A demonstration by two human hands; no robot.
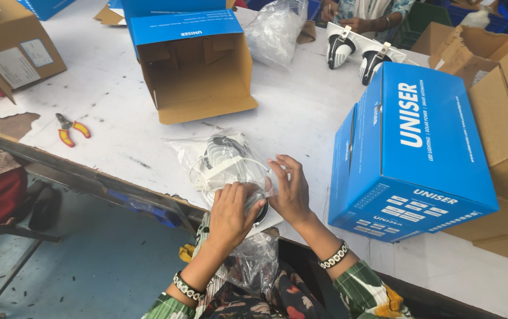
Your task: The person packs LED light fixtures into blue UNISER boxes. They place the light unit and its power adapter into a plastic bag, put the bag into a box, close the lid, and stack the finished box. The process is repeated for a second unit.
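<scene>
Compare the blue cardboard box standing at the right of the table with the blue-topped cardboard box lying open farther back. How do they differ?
The closed blue cardboard box is shut on every visible side; the open blue-topped box lies with its flaps spread, showing a brown inside. The closed box stands near the person's right hand; the open one lies farther away. Both rest on the white table.
</scene>
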